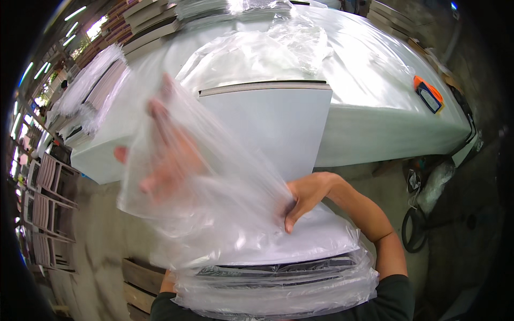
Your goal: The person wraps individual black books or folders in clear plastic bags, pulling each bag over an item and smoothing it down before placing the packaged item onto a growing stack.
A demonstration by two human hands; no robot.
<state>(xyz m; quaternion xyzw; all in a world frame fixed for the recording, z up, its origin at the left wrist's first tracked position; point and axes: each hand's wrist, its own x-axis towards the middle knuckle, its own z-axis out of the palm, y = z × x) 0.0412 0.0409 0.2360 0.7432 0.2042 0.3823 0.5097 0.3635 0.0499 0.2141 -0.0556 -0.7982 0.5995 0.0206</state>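
Clear film stretched between two hands

The largest thing I see from my end is the sheet-covered table (393, 144), stretching across the far side. Nearest the wearer lies a stack of film-wrapped packs (278, 297), its length running left to right. Above that stack, left of centre, I have the clear plastic bag (214, 187), its long axis slanting from upper left down to lower right; motion blur hides which end is its mouth. Beyond its right part, a white-faced block of boards (273, 125) shows its layered edge on the far side.

The left hand (179, 155) is spread wide, fingers pointing up and left; whether it sits inside or behind the film, or grips any, I cannot tell. The right hand (305, 195) pinches the bag's right part, thumb angled down, wrist bent, elbow out to the right. Smallest is an orange-and-blue object (428, 95) at the table's right.
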